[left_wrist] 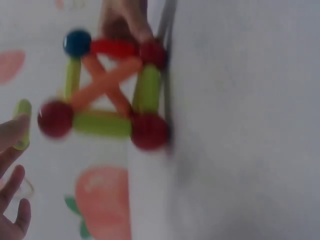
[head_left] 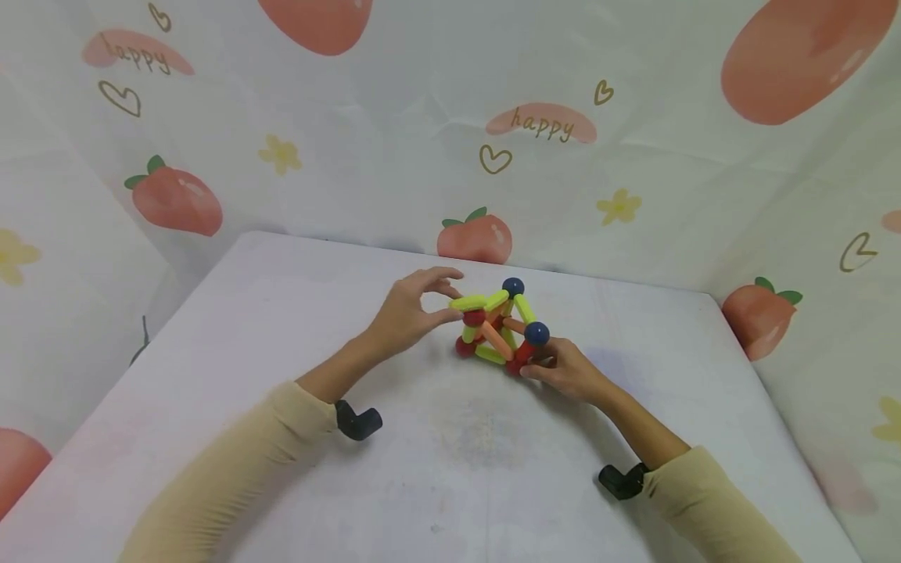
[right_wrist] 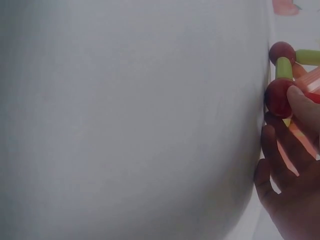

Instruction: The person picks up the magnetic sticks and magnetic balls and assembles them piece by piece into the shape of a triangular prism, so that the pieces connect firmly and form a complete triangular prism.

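A frame of magnetic balls and rods, with a red rod (head_left: 525, 352), stands on the table. It has blue balls, one of them (head_left: 536, 334) at the upper right, red balls, and yellow-green and orange rods. My left hand (head_left: 400, 317) pinches a loose yellow-green rod (left_wrist: 23, 107) between thumb and finger, beside the frame's upper left red ball (left_wrist: 55, 118). In the left wrist view a gap shows between rod and ball. My right hand (head_left: 572, 372) grips the frame's lower right corner, its thumb on a red ball (right_wrist: 278, 98).
The white table (head_left: 436, 469) meets a backdrop cloth (head_left: 394, 172) printed with peaches, hearts and flowers behind the frame. Black wrist mounts, one on the left arm (head_left: 359, 422) and one on the right (head_left: 622, 481), stick out near the sleeves.
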